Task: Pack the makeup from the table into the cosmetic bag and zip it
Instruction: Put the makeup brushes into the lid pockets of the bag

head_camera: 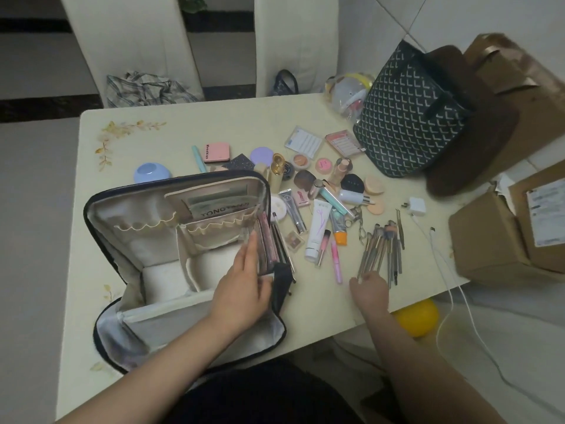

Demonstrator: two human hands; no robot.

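Thin metal-handled brushes (382,249) are lying loose on the desk (183,139); right hand (368,290) is curling around their ends. Light, slippery, best gathered bundled. Left hand (244,283), fingers straight, is steadying the soft bag (171,249).

A patterned tote (409,117) was stood at the table's (183,123) far right corner beside a brown hat (477,130), a white charger (417,206) with its cable was laid near cardboard boxes (495,240), and a yellow balloon (417,316) was seen on the floor.
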